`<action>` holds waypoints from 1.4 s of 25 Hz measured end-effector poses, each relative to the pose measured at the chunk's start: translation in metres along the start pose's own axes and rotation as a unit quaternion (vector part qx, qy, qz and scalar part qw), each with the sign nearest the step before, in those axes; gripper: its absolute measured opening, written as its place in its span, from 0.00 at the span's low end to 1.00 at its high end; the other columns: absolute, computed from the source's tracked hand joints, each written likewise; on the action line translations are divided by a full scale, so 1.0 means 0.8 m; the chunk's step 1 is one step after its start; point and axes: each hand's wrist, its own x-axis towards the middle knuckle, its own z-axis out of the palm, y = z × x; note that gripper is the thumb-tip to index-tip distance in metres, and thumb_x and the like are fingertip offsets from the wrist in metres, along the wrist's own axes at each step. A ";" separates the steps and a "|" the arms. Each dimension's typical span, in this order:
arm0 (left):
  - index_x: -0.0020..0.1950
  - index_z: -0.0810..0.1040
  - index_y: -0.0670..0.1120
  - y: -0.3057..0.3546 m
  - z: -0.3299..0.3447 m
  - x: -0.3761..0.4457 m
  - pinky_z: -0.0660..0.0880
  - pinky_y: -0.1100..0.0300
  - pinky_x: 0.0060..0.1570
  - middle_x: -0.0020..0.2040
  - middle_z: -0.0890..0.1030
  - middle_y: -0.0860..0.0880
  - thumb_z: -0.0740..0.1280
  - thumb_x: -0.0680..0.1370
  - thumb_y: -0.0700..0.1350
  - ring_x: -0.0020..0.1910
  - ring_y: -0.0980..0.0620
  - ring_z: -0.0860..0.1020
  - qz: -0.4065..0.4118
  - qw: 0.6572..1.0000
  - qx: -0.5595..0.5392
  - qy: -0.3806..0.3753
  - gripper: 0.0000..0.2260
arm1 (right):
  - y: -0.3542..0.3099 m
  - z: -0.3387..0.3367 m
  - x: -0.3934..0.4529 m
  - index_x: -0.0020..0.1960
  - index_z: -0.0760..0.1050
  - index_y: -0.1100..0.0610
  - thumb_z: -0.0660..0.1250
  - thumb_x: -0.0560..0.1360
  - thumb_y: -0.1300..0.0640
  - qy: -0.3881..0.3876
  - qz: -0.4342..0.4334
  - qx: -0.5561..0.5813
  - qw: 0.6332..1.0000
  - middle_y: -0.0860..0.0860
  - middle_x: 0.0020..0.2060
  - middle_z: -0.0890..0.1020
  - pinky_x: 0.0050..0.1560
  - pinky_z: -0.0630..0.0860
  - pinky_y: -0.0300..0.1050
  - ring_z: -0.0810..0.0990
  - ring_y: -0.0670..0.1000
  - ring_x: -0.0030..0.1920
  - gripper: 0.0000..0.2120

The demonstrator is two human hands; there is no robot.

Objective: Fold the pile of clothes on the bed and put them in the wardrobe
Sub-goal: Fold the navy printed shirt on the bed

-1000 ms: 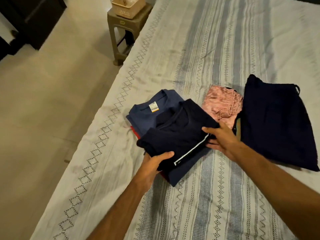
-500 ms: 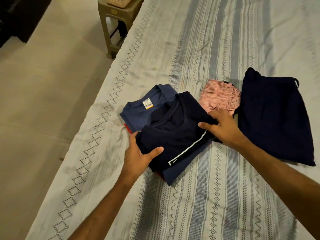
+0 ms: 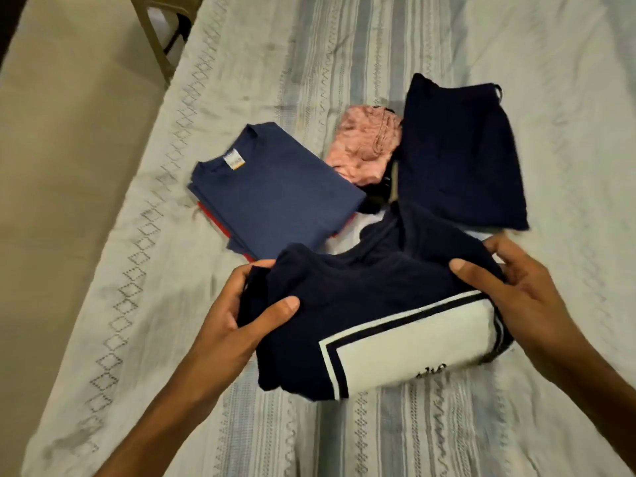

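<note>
A folded dark navy shirt with a white panel (image 3: 364, 315) is lifted just above the bed, close to me. My left hand (image 3: 237, 318) grips its left edge, thumb on top. My right hand (image 3: 516, 297) grips its right edge. Behind it on the bed lies a folded blue t-shirt (image 3: 275, 191) with a yellow neck label, stacked on a red garment (image 3: 215, 220) that shows only at its edge. To the right sit a crumpled pink garment (image 3: 364, 149) and a folded dark navy garment (image 3: 457, 149).
The bed carries a pale sheet (image 3: 413, 435) with blue-grey stripes and a diamond border. Its left edge drops to a beige tiled floor (image 3: 69, 132). A khaki plastic stool (image 3: 155, 32) stands by the bed at the top left.
Both hands have lifted the dark navy shirt off the blue t-shirt stack and drawn it toward me; its white panel now shows. The view has tilted downward.
</note>
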 end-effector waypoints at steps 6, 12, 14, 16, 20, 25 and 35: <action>0.60 0.70 0.49 -0.212 0.099 0.031 0.77 0.56 0.52 0.51 0.80 0.52 0.75 0.74 0.64 0.52 0.50 0.82 -0.161 0.975 0.049 0.142 0.27 | 0.261 -0.093 -0.071 0.68 0.78 0.57 0.77 0.70 0.38 -0.086 0.337 0.107 0.931 0.51 0.54 0.88 0.63 0.75 0.54 0.87 0.53 0.54 0.34; 0.59 0.81 0.50 -0.326 0.159 -0.073 0.82 0.42 0.54 0.54 0.87 0.49 0.77 0.70 0.69 0.52 0.47 0.86 -0.240 0.957 -0.009 0.161 0.28 | 0.341 -0.090 -0.177 0.63 0.81 0.43 0.78 0.75 0.51 -0.047 0.275 0.032 0.960 0.46 0.53 0.88 0.57 0.83 0.54 0.88 0.51 0.53 0.18; 0.61 0.81 0.54 -0.336 0.170 -0.113 0.84 0.43 0.54 0.57 0.87 0.48 0.79 0.74 0.56 0.54 0.49 0.87 -0.233 0.969 0.032 0.081 0.18 | 0.351 -0.088 -0.198 0.64 0.81 0.47 0.78 0.75 0.52 0.021 0.314 0.114 0.942 0.52 0.47 0.89 0.39 0.81 0.51 0.85 0.56 0.39 0.18; 0.63 0.77 0.54 -0.345 0.171 -0.144 0.85 0.45 0.49 0.58 0.87 0.46 0.75 0.79 0.44 0.55 0.48 0.86 -0.210 0.974 0.047 0.073 0.16 | 0.358 -0.094 -0.219 0.68 0.77 0.49 0.76 0.77 0.56 0.043 0.307 0.134 0.941 0.55 0.47 0.87 0.29 0.74 0.46 0.79 0.57 0.30 0.21; 0.76 0.63 0.62 -0.360 0.172 -0.194 0.84 0.50 0.51 0.59 0.82 0.50 0.72 0.79 0.54 0.55 0.51 0.84 -0.102 0.962 0.239 0.087 0.29 | 0.372 -0.106 -0.248 0.68 0.78 0.47 0.70 0.81 0.55 0.032 0.183 -0.078 0.979 0.50 0.48 0.86 0.38 0.83 0.51 0.84 0.53 0.36 0.16; 0.84 0.57 0.53 -0.359 0.229 -0.217 0.71 0.58 0.68 0.74 0.64 0.54 0.69 0.83 0.51 0.70 0.55 0.68 -0.065 0.946 0.295 0.120 0.33 | 0.374 -0.102 -0.243 0.53 0.81 0.53 0.67 0.82 0.47 0.081 0.032 -0.303 0.949 0.49 0.43 0.84 0.39 0.76 0.46 0.83 0.52 0.42 0.10; 0.62 0.79 0.54 -0.296 0.245 -0.240 0.69 0.51 0.70 0.62 0.78 0.57 0.71 0.83 0.48 0.66 0.58 0.74 0.244 0.873 0.406 0.119 0.08 | 0.233 -0.064 -0.225 0.79 0.62 0.47 0.70 0.71 0.65 -0.150 -0.249 -0.442 0.848 0.50 0.81 0.62 0.75 0.68 0.61 0.62 0.57 0.80 0.40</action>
